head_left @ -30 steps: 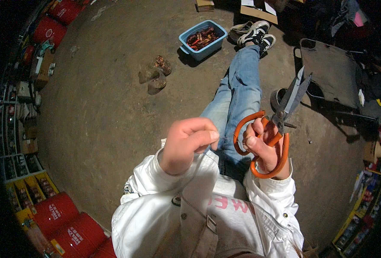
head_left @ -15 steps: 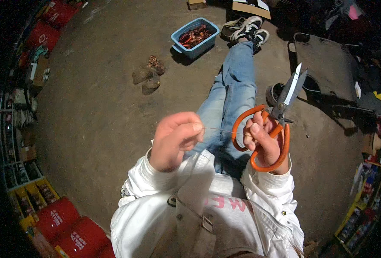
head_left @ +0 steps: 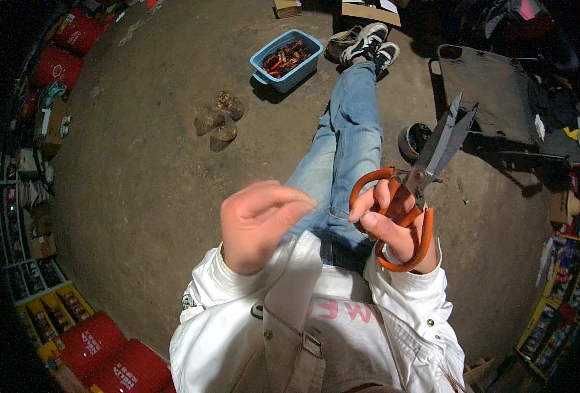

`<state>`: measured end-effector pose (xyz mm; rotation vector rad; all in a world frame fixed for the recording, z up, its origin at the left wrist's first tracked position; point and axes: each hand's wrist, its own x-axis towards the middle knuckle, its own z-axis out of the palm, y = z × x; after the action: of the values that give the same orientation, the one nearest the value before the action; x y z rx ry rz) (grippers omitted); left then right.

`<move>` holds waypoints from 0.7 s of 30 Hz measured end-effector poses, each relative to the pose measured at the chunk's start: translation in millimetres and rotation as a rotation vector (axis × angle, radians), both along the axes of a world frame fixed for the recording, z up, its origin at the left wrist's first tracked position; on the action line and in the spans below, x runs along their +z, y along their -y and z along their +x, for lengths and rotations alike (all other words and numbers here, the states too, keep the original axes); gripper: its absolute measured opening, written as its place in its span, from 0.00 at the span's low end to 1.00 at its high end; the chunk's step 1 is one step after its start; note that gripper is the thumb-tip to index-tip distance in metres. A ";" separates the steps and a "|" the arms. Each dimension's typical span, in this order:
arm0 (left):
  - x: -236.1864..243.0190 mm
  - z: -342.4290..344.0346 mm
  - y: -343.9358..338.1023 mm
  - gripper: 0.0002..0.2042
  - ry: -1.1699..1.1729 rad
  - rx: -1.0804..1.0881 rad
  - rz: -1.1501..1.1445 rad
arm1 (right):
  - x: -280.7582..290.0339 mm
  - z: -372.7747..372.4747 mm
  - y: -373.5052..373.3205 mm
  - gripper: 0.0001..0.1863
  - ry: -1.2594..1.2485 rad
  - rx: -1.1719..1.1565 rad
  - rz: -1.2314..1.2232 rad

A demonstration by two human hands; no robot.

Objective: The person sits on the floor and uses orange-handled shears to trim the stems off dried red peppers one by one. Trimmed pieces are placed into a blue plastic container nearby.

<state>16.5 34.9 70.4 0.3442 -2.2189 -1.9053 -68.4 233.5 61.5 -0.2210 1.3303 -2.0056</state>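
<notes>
A large pair of scissors (head_left: 419,177) with orange handles hangs on my right hand (head_left: 395,226), its grey blades parted and aimed up and to the right. My right fingers pass through the handle loops, thumb and forefinger pinched near the end of a fine thread or wire (head_left: 336,214). Across from it, over my thighs, my left hand (head_left: 254,226) is closed in a pinch at the other end of that strand. The strand is thin and partly lost against the jeans (head_left: 355,141), so its full length does not show.
Ahead on the floor is a blue tub (head_left: 296,80) of dark red pieces. Several short lumpy objects (head_left: 223,131) lie left of it. To the right are a round dark container (head_left: 413,141) and a low folding chair (head_left: 486,92). Red drums (head_left: 93,340) stand lower left.
My hands have moved slightly closer together, and the strand between them shows shorter. The scissors' blades have spread wider. The whole view has shifted a little.
</notes>
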 end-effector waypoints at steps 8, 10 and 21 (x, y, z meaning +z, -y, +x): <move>1.0 -2.4 -2.3 0.02 -0.115 -0.051 -0.182 | 0.8 1.6 5.7 0.13 -0.099 0.063 0.100; 1.3 -2.9 -2.5 0.02 -0.115 -0.058 -0.181 | 1.7 3.0 7.7 0.12 -0.078 -0.001 0.004; -0.1 -3.4 5.6 0.04 -0.008 -0.278 0.029 | -4.2 3.0 11.4 0.13 -0.038 -0.135 0.016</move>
<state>13.1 29.3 70.3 0.0317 -2.3393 -2.0687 -65.4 222.1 57.3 -0.1664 1.4185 -2.1110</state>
